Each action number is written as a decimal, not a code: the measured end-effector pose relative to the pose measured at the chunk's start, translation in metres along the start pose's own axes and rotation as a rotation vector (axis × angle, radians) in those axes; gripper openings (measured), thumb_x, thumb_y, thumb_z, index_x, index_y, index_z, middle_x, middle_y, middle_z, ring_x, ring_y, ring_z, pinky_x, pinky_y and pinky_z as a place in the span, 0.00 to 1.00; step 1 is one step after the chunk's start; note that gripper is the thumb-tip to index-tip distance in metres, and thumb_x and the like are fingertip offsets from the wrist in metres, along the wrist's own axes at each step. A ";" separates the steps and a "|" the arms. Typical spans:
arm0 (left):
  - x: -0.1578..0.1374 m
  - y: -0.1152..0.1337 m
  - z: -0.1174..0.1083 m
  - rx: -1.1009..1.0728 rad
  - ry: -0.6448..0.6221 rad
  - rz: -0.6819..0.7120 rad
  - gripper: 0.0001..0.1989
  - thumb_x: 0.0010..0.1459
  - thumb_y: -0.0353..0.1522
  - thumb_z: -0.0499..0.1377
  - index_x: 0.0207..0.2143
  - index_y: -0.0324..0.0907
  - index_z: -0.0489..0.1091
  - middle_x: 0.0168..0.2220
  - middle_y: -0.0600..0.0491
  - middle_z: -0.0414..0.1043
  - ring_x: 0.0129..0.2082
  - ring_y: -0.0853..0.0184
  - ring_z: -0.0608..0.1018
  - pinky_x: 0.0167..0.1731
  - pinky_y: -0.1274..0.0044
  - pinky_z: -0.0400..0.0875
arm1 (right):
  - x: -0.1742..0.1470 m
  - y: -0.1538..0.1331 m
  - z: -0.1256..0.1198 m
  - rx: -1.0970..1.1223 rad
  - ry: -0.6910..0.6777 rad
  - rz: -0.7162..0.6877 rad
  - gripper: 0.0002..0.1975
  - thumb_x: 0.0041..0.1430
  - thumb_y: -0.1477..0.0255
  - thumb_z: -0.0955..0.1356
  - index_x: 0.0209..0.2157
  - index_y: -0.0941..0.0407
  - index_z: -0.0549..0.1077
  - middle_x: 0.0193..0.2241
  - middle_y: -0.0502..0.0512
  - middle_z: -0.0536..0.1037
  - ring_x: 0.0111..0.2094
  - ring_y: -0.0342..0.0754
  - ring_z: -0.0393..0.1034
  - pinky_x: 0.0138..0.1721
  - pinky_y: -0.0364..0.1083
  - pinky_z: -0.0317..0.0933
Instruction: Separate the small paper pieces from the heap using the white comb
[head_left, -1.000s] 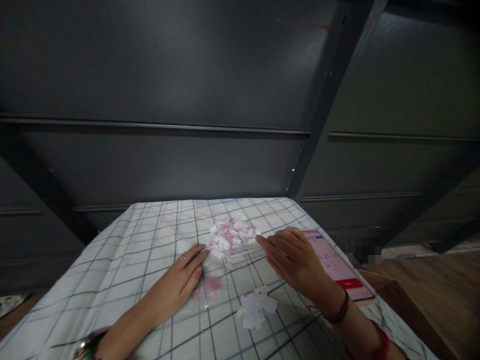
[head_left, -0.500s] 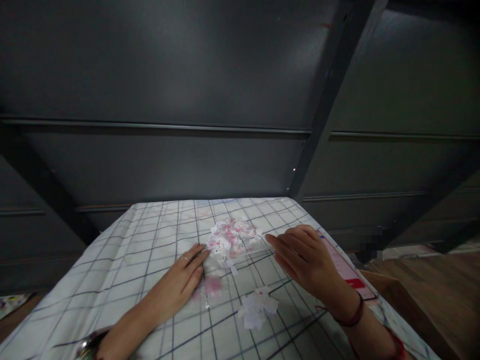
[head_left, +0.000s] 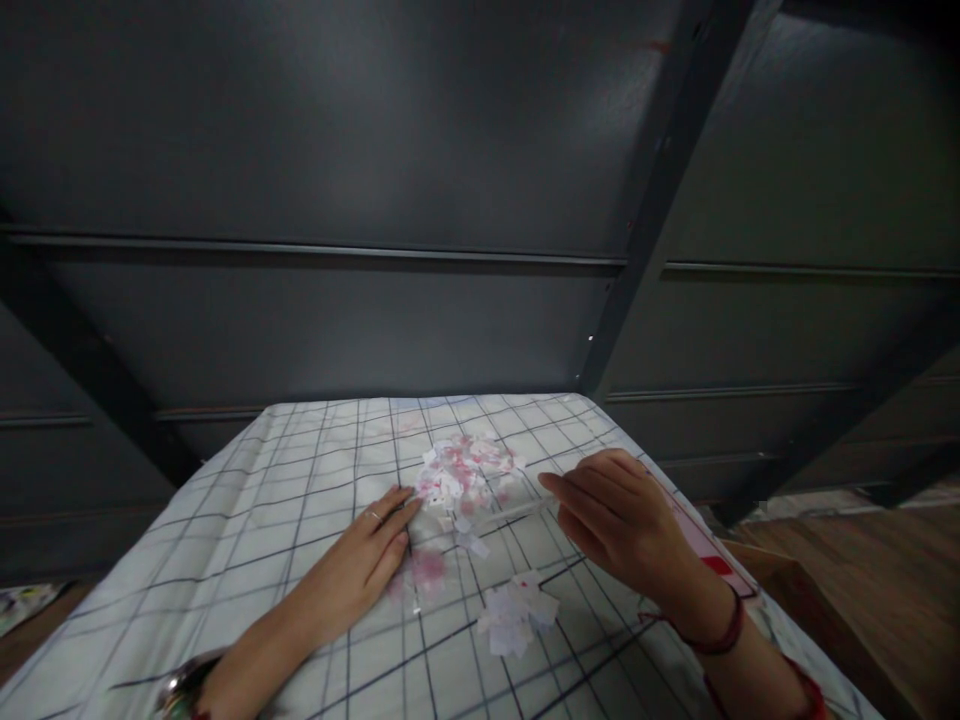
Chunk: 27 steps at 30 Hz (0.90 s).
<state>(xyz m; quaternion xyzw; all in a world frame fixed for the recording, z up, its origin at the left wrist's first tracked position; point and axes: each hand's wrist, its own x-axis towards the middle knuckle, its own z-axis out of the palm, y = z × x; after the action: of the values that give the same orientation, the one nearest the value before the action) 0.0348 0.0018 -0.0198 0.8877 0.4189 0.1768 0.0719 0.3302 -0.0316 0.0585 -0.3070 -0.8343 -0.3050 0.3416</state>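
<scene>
My left hand (head_left: 375, 545) lies flat with fingers stretched out. Its fingertips rest at the near left edge of a pile of small white paper scraps (head_left: 465, 475) with pink stains. A clear plastic film (head_left: 517, 513) shows under and around this pile, its near edge raised toward my right hand (head_left: 611, 505). The fingers of that hand are curled and pinched together at the film's right end; the exact grip is hidden. Nearer to me sits a second, smaller heap of white paper scraps (head_left: 516, 615). Beside my left hand is a pink stain (head_left: 427, 568).
A checked white cloth (head_left: 300, 470) covers the table. Under my right forearm lies a phone with a pink and red screen (head_left: 716, 560). A cardboard box (head_left: 795, 590) stands on the floor at the right. Dark metal panels (head_left: 390, 330) rise behind the table.
My right hand has shifted slightly right, and the film's near edge now shows stretched toward it. A few scraps at the pile's near edge have moved slightly. My left hand stays in place.
</scene>
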 end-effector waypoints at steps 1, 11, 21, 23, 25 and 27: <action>0.000 0.000 0.000 0.003 -0.005 -0.001 0.21 0.67 0.36 0.41 0.60 0.42 0.56 0.62 0.49 0.54 0.60 0.60 0.58 0.57 0.65 0.55 | 0.000 0.000 0.001 0.012 -0.001 -0.005 0.08 0.57 0.81 0.61 0.39 0.60 0.68 0.23 0.52 0.72 0.27 0.45 0.62 0.31 0.47 0.59; 0.002 0.003 -0.003 0.023 -0.039 -0.012 0.22 0.67 0.36 0.40 0.60 0.40 0.56 0.62 0.47 0.54 0.60 0.60 0.57 0.57 0.65 0.54 | -0.003 -0.002 0.007 0.086 -0.019 -0.009 0.09 0.57 0.81 0.61 0.39 0.60 0.67 0.25 0.52 0.73 0.29 0.45 0.63 0.32 0.46 0.59; 0.001 0.001 -0.002 0.030 -0.024 -0.011 0.21 0.67 0.35 0.41 0.59 0.39 0.56 0.61 0.47 0.54 0.60 0.60 0.57 0.57 0.66 0.55 | 0.000 -0.007 0.004 0.121 -0.031 0.003 0.10 0.56 0.81 0.61 0.40 0.59 0.68 0.26 0.52 0.74 0.28 0.45 0.64 0.32 0.47 0.59; 0.001 0.001 -0.002 0.026 -0.018 -0.006 0.21 0.66 0.35 0.41 0.59 0.39 0.56 0.61 0.47 0.55 0.60 0.59 0.57 0.57 0.65 0.55 | -0.001 -0.009 0.004 0.136 -0.025 0.008 0.12 0.56 0.82 0.61 0.42 0.59 0.68 0.26 0.52 0.74 0.28 0.45 0.64 0.32 0.47 0.60; 0.001 0.001 -0.001 0.019 -0.011 0.002 0.21 0.66 0.34 0.42 0.59 0.40 0.56 0.61 0.48 0.54 0.60 0.59 0.57 0.57 0.65 0.55 | -0.001 -0.009 0.004 0.141 -0.020 0.017 0.13 0.56 0.81 0.61 0.42 0.59 0.68 0.27 0.52 0.74 0.28 0.45 0.64 0.32 0.47 0.60; 0.001 0.001 -0.001 0.012 -0.002 0.006 0.21 0.66 0.34 0.42 0.59 0.41 0.56 0.62 0.48 0.54 0.60 0.60 0.57 0.57 0.65 0.55 | -0.002 -0.008 0.005 0.139 -0.030 0.016 0.12 0.56 0.81 0.61 0.42 0.59 0.68 0.27 0.52 0.74 0.29 0.45 0.64 0.32 0.47 0.60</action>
<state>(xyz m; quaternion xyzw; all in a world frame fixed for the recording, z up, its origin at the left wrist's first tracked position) 0.0359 0.0018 -0.0179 0.8895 0.4173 0.1737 0.0666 0.3232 -0.0336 0.0517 -0.2937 -0.8559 -0.2390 0.3522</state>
